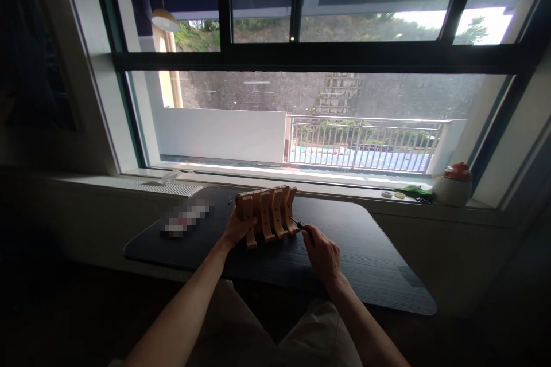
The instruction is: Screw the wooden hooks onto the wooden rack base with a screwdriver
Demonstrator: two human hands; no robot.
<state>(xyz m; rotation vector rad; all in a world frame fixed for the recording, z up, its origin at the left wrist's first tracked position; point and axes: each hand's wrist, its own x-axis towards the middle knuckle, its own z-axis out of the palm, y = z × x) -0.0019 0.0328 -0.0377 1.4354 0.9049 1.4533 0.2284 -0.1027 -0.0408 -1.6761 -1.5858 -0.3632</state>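
A small wooden rack (267, 215) with several curved slats stands tilted on the dark tabletop (344, 264). My left hand (236, 228) is closed round its left end, with the fingers partly hidden behind the wood. In my right hand (322, 251) is a screwdriver (301, 225) with a dark handle, the fingers wrapped round it. Its thin shaft points left, and the tip is at the rightmost slat, near a small dark hole. Whether the tip sits in a screw is too small to tell.
On the table's left lies a blurred-out object (185, 219). Tiny screw-like bits (230, 201) lie behind the rack. A white pot (453, 186) with an orange top stands on the right windowsill, beside green leaves (413, 190). The window (318, 57) rises behind the table.
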